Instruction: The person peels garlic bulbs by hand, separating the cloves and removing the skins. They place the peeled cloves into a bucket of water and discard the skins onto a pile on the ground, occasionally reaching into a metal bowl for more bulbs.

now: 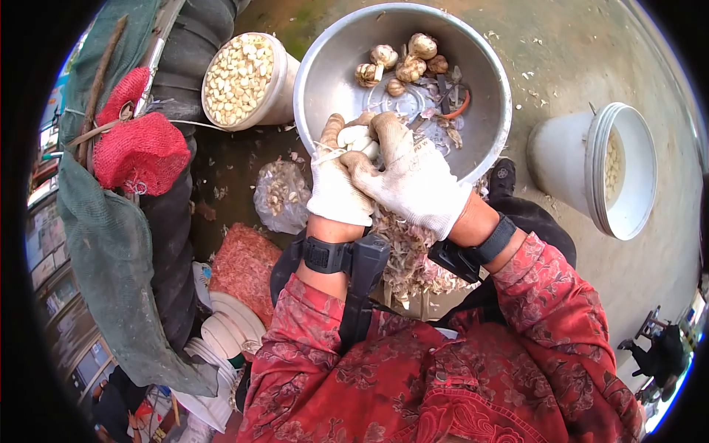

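Observation:
White garlic cloves [357, 139] lie between my two gloved hands, over the near left rim of a wide metal basin [325, 81]. My left hand [336, 177] is curled round the cloves from the left. From the right, my right hand [406, 166] closes on them with thumb and fingers. Both gloves are off-white with soiled fingertips. In the basin, several garlic bulbs [410, 68] sit at the back, and loose skins lie with an orange-handled tool [459, 105] at the right.
A bucket of peeled cloves [240, 80] stands left of the basin, a white bucket [565, 155] at right. Below the left bucket lies a clear plastic bag [282, 196], with a red mesh sack [244, 269] nearer me. Garlic skins [406, 258] are heaped between my legs.

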Available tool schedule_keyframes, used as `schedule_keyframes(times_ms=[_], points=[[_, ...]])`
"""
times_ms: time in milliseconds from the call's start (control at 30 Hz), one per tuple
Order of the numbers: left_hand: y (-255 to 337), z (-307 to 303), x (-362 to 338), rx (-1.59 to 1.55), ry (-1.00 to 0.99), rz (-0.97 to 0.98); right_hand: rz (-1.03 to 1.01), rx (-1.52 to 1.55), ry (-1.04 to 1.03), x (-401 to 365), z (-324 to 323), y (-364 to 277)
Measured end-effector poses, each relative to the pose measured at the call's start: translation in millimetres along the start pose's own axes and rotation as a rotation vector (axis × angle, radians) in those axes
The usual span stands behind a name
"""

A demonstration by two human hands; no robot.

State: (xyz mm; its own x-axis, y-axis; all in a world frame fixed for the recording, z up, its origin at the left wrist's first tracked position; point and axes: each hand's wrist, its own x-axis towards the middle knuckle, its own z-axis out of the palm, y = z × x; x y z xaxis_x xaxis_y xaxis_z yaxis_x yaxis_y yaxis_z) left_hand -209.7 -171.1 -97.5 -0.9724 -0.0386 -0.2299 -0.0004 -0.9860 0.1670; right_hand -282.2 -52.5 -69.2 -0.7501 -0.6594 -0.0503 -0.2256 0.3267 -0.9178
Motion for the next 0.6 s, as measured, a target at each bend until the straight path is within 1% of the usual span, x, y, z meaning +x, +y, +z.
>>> schedule_keyframes(times_ms=[33,67,100,167,200,267,300,367,400,467,500,533,567,600], points=[[-5,32,6,0.235,0.323,0.050,0.001,0.000,-0.001,0,0,0],[-8,50,8,0.470,0.646,0.099,-0.009,0.015,0.011,1,1,0],[-6,35,6,0.469,0.648,0.099,-0.018,0.029,0.024,2,0,-1],[2,-9,0,0.110,0.066,0.074,-0.033,0.045,0.014,7,-3,-1],[4,-13,3,0.109,0.067,0.072,-0.046,0.060,0.006,9,-4,0],[8,-19,7,0.072,-0.051,0.024,-0.066,0.064,0.005,10,-2,6],[7,-17,6,0.071,-0.050,0.025,-0.088,0.069,0.003,10,-1,7],[5,-8,3,0.104,0.086,0.051,-0.099,0.083,0.014,10,0,6],[2,4,4,0.104,0.087,0.050,-0.110,0.096,0.025,10,-1,6],[-4,36,10,0.519,0.575,0.115,-0.116,0.082,0.031,9,0,7],[-5,43,12,0.519,0.576,0.115,-0.122,0.068,0.037,9,1,8],[-5,48,13,0.489,0.626,0.106,-0.121,0.068,0.036,9,2,10],[-5,50,14,0.459,0.675,0.097,-0.078,0.095,-0.001,9,3,13],[-2,36,12,0.460,0.677,0.096,-0.035,0.123,-0.039,9,3,13]])
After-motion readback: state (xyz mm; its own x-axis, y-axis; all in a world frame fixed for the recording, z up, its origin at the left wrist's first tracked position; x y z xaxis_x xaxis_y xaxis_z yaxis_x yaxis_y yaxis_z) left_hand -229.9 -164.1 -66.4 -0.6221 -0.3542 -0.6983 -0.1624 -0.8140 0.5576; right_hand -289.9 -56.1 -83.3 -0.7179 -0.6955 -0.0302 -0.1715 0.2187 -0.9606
